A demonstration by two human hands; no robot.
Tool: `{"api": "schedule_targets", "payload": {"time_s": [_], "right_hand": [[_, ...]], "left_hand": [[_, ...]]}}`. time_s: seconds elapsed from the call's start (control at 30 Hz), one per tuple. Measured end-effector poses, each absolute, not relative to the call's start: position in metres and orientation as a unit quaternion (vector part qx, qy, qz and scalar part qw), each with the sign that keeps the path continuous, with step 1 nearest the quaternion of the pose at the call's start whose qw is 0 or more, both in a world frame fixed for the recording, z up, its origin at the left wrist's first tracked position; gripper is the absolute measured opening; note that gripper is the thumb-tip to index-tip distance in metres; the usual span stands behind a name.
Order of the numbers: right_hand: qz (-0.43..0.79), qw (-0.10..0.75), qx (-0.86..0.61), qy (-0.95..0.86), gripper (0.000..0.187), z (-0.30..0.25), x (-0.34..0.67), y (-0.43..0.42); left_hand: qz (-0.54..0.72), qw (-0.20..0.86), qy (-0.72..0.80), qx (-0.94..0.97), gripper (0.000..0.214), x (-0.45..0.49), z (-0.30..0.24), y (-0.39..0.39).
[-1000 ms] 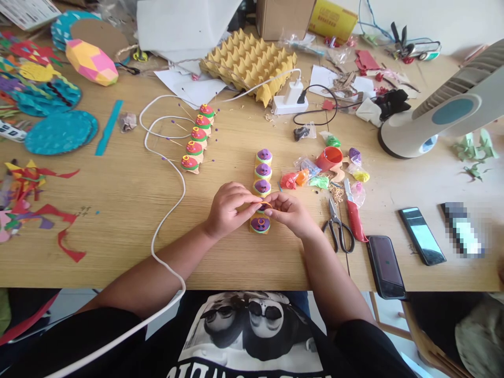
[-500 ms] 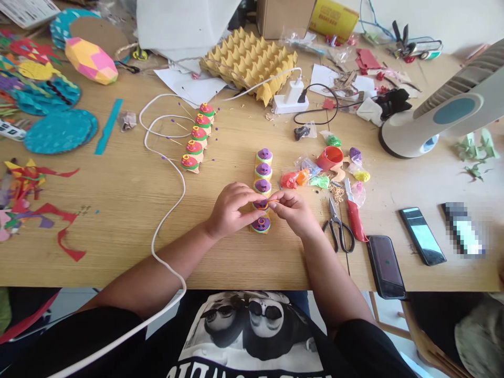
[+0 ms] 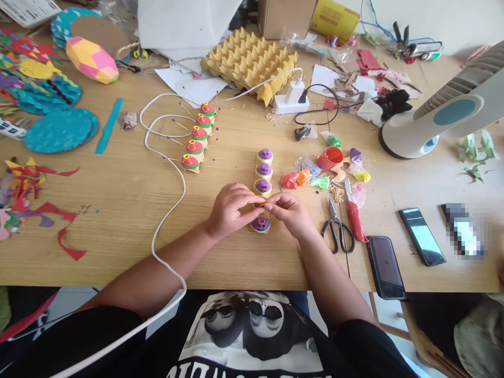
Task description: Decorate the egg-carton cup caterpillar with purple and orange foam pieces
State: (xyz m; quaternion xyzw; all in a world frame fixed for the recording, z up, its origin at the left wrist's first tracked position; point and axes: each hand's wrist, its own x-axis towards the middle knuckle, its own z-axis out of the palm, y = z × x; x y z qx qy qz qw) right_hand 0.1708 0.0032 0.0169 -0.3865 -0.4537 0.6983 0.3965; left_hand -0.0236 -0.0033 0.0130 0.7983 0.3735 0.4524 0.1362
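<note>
Left hand (image 3: 231,211) and right hand (image 3: 290,212): fingertips pinching orange strip (image 3: 269,203), presumably for fine control; purple row (image 3: 263,186) beneath, scissors (image 3: 334,218) just right, both handy.

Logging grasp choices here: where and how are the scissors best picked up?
Probably by the black handle loops, from the near side: the scissors lie flat, loops toward the bottom of the picture, blades pointing away.

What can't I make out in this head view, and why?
Head view:
Thin orange strand: full length, partly hidden by the fingertips of the left hand and right hand.
Purple-topped, bumpy yellow strip: second bump from the near end, mostly hidden by fingers.
White plastic fan: upper part, cut off by right edge.
</note>
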Motion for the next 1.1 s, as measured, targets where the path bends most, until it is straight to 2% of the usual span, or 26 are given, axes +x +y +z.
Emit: {"api": "schedule_targets", "payload": {"time_s": [0.3,0.57,0.9,1.1], "right_hand": [[0.672,0.385,-0.403,-0.488,0.032,0.0244,0.1745,0.0022],[0.661,0.39,-0.416,-0.488,0.036,0.0247,0.1731,0.002],[0.655,0.411,-0.425,-0.471,0.034,0.0212,0.1782,0.0048],[0.647,0.413,-0.416,-0.488,0.03,0.0247,0.1744,0.002]], "left_hand": [[0.461,0.125,0.373,0.796,0.01,-0.024,0.0115,-0.003],[0.42,0.158,0.389,0.804,0.025,-0.0235,0.0112,-0.0027],[0.453,0.175,0.407,0.773,0.01,-0.0232,0.011,-0.0032],[0.423,0.17,0.414,0.788,0.023,-0.0229,0.0121,-0.0018]]}}
